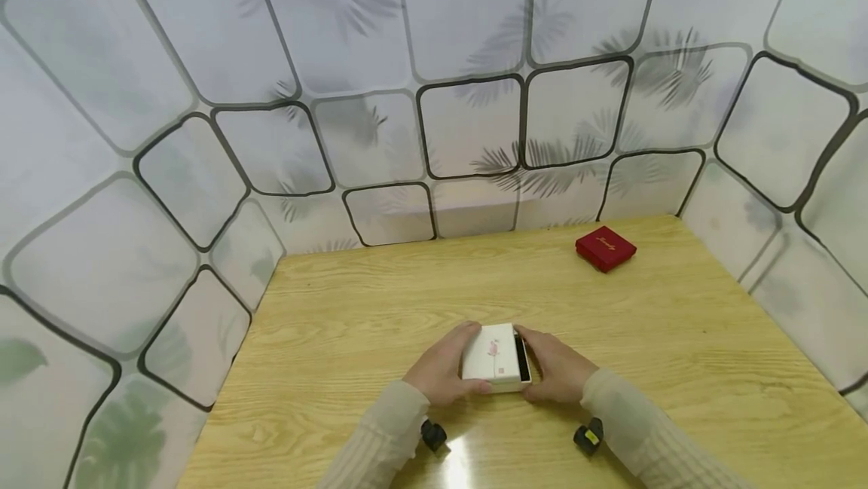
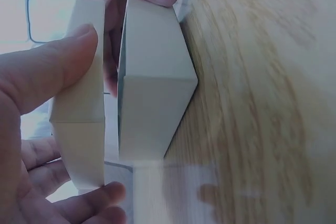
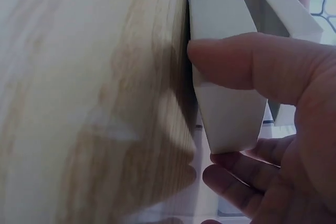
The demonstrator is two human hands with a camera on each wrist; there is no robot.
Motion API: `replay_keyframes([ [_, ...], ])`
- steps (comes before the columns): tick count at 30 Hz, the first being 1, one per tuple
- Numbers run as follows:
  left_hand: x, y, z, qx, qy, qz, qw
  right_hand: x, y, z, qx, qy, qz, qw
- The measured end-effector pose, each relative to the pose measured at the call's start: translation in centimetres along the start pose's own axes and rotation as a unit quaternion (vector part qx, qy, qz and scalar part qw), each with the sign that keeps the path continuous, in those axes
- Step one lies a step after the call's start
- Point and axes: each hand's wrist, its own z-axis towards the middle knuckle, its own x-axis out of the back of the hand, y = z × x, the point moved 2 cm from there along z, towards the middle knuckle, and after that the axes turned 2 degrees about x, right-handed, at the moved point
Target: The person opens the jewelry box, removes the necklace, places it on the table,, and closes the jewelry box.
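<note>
A white box lid (image 1: 493,352) with a pink flower print sits just above its white box base (image 2: 152,77), shifted to the left. Between the two a gap shows in both wrist views. My left hand (image 1: 444,368) grips the lid by its edges, thumb on the near side and fingers on the far side. With my right hand (image 1: 557,367) I hold the base at its right end, its thumb (image 3: 220,61) against the near wall. A dark strip of the box's inside (image 1: 522,358) shows past the lid's right edge; what lies deeper is hidden.
A dark red box (image 1: 606,249) with gold lettering lies at the back right of the wooden table (image 1: 380,293). Patterned cloth walls (image 1: 468,127) stand along the table's back and sides. A small black device (image 1: 588,436) is on each wrist.
</note>
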Motion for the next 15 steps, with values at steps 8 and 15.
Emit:
replay_keyframes([
  [8, 0.4, -0.5, -0.4, 0.020, 0.011, 0.008, 0.9997, 0.1, 0.2, -0.2, 0.004, 0.004, -0.020, 0.9998],
  [15, 1.0, -1.0, -0.7, 0.042, 0.024, 0.016, 0.9987, 0.3, 0.3, -0.3, 0.007, 0.008, -0.015, 0.9998],
])
